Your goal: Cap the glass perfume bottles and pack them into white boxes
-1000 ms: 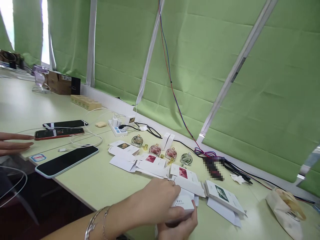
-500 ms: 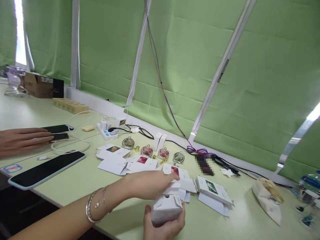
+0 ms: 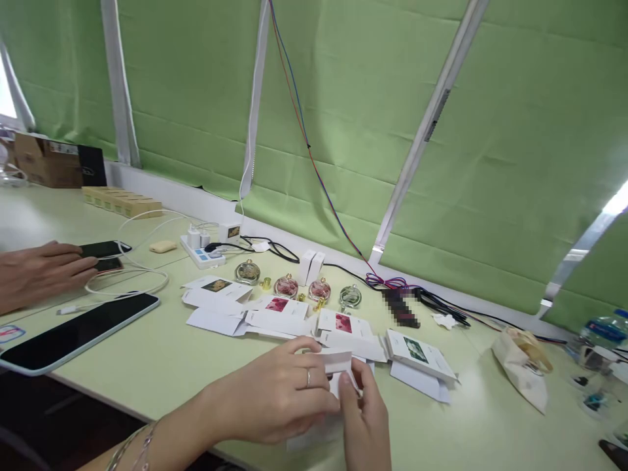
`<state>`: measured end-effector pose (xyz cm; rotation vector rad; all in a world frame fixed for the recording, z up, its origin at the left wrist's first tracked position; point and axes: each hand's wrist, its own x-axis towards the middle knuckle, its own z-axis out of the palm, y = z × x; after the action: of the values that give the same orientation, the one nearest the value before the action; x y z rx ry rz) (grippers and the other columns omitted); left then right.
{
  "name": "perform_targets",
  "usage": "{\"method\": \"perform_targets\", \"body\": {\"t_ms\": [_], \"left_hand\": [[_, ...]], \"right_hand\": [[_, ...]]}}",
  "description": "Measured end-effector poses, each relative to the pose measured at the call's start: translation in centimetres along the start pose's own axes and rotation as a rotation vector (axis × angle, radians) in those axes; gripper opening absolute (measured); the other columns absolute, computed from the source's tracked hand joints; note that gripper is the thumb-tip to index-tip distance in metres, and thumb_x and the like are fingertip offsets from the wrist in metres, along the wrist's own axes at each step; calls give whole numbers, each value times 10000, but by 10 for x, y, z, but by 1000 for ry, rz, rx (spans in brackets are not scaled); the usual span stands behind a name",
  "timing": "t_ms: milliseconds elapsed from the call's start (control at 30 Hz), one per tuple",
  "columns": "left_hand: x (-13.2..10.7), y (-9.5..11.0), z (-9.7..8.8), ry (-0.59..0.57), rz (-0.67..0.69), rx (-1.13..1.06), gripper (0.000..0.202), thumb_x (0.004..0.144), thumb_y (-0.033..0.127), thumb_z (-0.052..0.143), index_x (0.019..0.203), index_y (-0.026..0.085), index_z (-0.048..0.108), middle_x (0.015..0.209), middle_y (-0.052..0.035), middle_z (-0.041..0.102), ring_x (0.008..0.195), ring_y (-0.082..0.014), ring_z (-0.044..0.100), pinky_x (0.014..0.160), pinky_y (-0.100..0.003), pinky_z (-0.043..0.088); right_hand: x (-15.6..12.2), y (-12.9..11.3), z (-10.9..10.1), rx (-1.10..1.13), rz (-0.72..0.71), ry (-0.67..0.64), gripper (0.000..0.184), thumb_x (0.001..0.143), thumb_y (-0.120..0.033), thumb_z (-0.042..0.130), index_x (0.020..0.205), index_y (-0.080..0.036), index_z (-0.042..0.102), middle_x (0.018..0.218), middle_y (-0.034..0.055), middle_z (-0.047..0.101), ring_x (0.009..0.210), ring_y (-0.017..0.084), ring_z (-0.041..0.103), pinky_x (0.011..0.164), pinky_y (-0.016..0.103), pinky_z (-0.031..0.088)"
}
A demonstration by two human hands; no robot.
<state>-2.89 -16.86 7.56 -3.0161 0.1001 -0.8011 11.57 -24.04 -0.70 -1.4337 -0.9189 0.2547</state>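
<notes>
Both hands are low in the middle of the picture, close together over the near edge of the tabletop [image 3: 161,366]. The left hand [image 3: 275,392] has a ring on one finger. Its fingers are bent around a little white box [image 3: 338,360]. The right hand [image 3: 366,418] comes up from below and pinches the same box at its right side. So both hands are grasping the box, and it sits between them, just above the tabletop.

Just behind the hands lie flat white cards. One card [image 3: 343,322] has a pink picture on it, and another card [image 3: 417,350] has a dark green picture. Behind the cards are round glass bottles in a row. One bottle [image 3: 286,286] looks pink inside. Two small white boxes [image 3: 311,267] stand up by the bottles.

Far to the left, another person's hand [image 3: 42,271] rests on a phone [image 3: 105,249]. A big dark screen [image 3: 73,333] lies flat near that hand. A white plug strip [image 3: 202,256] with wires sits by the wall. At the right there is a paper bag [image 3: 523,369]. A green curtain [image 3: 343,118] hangs behind it all.
</notes>
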Motion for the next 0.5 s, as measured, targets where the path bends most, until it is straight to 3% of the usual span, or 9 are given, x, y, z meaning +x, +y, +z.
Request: {"method": "perform_targets", "body": {"t_ms": [133, 300, 400, 500], "left_hand": [[-10, -2, 7, 49, -142, 71, 202, 887, 170, 410, 903, 228, 603, 712, -18, 620, 685, -157, 540, 860, -353, 402], [-27, 10, 23, 104, -477, 19, 274, 867, 217, 415, 1100, 225, 559, 812, -40, 591, 771, -196, 542, 900, -417, 377], [-35, 19, 27, 120, -467, -16, 294, 853, 301, 483, 1138, 260, 541, 908, -57, 553, 890, -235, 509, 854, -403, 409], [-36, 22, 28, 141, -460, -2, 360, 765, 364, 628, 1105, 277, 549, 976, -65, 513, 960, -265, 471, 826, -399, 429]], "right_hand": [[-1, -1, -8, -20, 51, 18, 378, 857, -490, 399, 907, -180, 608, 724, 28, 670, 804, 216, 623, 576, 241, 443], [-21, 16, -6, -34, -54, 132, 357, 889, -433, 376, 1074, -165, 522, 963, 90, 626, 825, 200, 610, 669, 266, 473], [-24, 21, -5, -41, -197, 215, 277, 896, -379, 385, 1034, -173, 509, 999, 107, 576, 848, 205, 582, 707, 299, 467], [-20, 20, -6, -82, -337, 194, 253, 899, -353, 380, 914, -181, 565, 990, 106, 574, 963, 235, 551, 793, 351, 435]]}}
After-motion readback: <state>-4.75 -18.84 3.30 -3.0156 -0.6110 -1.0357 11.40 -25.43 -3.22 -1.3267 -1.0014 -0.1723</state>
